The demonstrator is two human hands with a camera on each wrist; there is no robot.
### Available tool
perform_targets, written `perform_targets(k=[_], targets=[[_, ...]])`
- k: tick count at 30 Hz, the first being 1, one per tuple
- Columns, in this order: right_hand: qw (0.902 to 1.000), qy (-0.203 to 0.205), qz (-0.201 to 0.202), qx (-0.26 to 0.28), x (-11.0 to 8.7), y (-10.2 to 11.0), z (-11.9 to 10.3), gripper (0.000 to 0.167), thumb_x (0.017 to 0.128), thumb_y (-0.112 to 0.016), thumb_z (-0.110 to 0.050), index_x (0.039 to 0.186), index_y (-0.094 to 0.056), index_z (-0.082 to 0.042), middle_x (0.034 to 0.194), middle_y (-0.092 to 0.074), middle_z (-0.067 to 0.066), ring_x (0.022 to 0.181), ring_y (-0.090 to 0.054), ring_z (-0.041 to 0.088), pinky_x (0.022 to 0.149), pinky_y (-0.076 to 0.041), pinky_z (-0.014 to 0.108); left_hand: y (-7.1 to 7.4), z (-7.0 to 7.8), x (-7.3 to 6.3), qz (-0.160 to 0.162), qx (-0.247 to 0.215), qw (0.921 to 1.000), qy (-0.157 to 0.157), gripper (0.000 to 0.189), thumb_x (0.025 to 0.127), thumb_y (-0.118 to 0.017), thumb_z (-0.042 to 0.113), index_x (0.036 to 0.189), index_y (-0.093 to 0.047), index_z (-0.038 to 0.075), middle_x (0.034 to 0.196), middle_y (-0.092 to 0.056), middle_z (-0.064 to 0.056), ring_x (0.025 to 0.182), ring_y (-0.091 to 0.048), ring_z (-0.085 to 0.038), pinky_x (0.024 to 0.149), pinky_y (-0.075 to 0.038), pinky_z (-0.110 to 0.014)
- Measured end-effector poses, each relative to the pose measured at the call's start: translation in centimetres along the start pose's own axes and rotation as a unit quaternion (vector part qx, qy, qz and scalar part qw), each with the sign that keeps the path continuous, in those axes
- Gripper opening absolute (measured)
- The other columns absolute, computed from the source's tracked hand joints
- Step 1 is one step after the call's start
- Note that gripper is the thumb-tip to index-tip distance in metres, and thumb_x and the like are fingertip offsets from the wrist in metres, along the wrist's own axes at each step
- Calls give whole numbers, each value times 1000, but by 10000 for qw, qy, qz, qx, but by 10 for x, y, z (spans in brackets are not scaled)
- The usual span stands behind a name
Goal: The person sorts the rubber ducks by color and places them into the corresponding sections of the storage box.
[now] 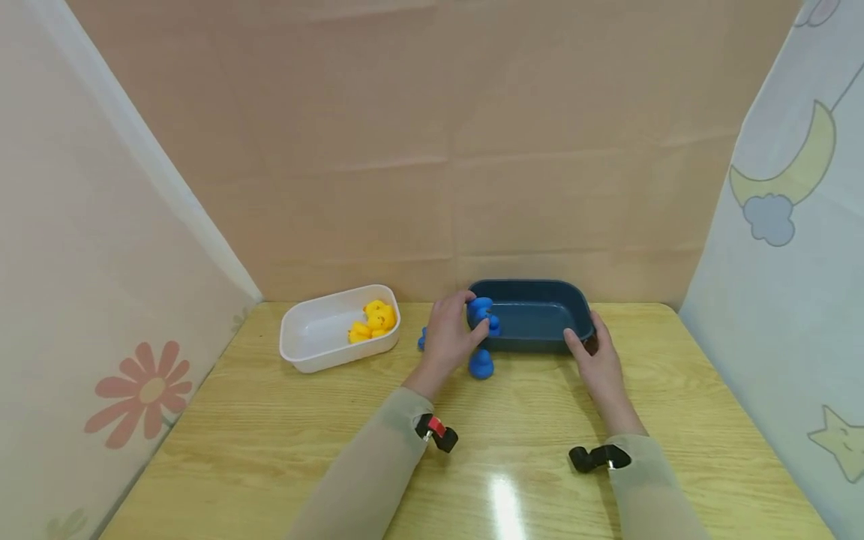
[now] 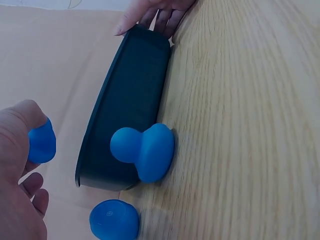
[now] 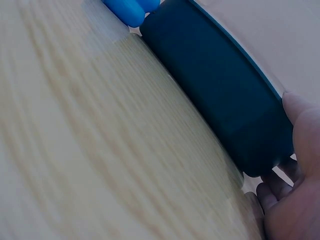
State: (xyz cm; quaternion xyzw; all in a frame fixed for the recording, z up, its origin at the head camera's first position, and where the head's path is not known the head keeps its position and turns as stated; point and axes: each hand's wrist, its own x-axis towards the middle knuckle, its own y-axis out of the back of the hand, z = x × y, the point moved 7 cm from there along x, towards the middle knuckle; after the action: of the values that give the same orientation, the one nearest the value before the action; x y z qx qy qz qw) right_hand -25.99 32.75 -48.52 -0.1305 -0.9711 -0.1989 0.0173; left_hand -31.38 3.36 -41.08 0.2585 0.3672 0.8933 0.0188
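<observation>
My left hand (image 1: 448, 330) pinches a blue rubber duck (image 2: 43, 142) between thumb and fingers, over the left end of the dark blue bin (image 1: 533, 345). Blue also shows just below the fingertips there, at the bin's near left wall. In front of the bin another blue duck (image 1: 481, 364) sits on the table. Partly hidden beyond my left wrist is one more blue duck (image 1: 422, 339). My right hand (image 1: 601, 364) grips the bin's right end, thumb at the rim and fingers round the outside, as the right wrist view shows.
To the left stands a white bin (image 1: 313, 364) with several yellow ducks (image 1: 374, 321) heaped at its right end. The wooden table (image 1: 526, 435) runs back to a beige cloth wall (image 1: 432, 165). Printed cloth panels (image 1: 776, 300) flank both sides.
</observation>
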Motion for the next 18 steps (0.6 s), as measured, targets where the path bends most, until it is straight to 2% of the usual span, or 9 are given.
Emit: perform_targets(k=[4,10,18], targets=[[10000,2,-14,-45,0,0,1,98,110,-60,-60,180,-2,-25,182,-16,19,164,-24,44,128,-30,62,-4,-1,4,-2,40,10000,45,50,100,-84,33,141,-67,10,140,-71,-4,129,-58,-29,109,-54,-41],[10000,14,-51,-34,1,-1,2,96,111,-60,-57,179,0,-25,182,-14,18,165,-23,43,128,-30,62,-14,-6,9,-119,58,9995,277,48,102,-83,35,141,-67,13,140,-71,-1,129,-57,-26,110,-53,-40],[9999,33,-76,70,0,-3,2,97,110,-59,-60,180,-1,-24,182,-15,20,165,-23,43,128,-30,62,-24,-12,12,-184,124,9978,617,50,103,-81,38,146,-66,17,144,-71,1,130,-56,-26,110,-52,-40]])
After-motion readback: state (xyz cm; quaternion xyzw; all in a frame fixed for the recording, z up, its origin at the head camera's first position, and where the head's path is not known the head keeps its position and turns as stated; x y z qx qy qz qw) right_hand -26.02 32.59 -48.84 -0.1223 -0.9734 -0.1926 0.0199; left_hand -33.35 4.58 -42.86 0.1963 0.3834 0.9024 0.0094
